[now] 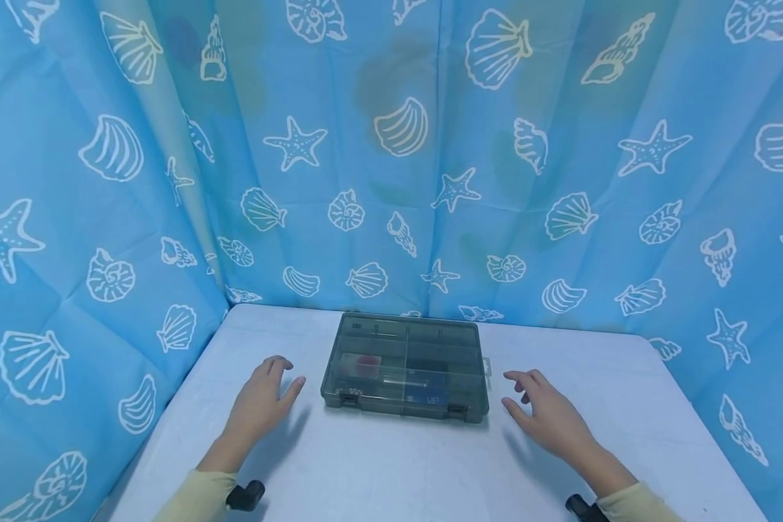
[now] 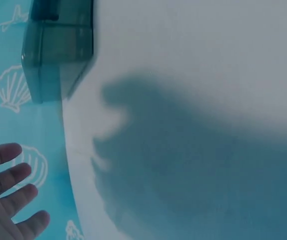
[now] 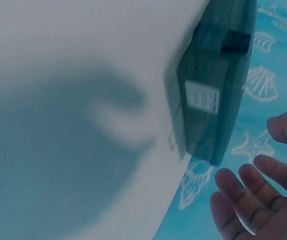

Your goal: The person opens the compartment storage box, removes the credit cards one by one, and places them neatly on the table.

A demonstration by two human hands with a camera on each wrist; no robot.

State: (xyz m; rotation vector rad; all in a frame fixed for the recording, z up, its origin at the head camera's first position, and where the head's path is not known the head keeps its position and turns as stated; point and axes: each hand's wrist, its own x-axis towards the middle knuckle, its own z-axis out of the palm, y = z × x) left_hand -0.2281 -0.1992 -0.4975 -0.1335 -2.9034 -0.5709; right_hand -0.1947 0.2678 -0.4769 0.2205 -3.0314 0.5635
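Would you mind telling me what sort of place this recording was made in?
Probably a makeshift recording booth rather than a home: a plain white table enclosed by a blue seashell-print curtain, with only a closed grey compartment box set out.
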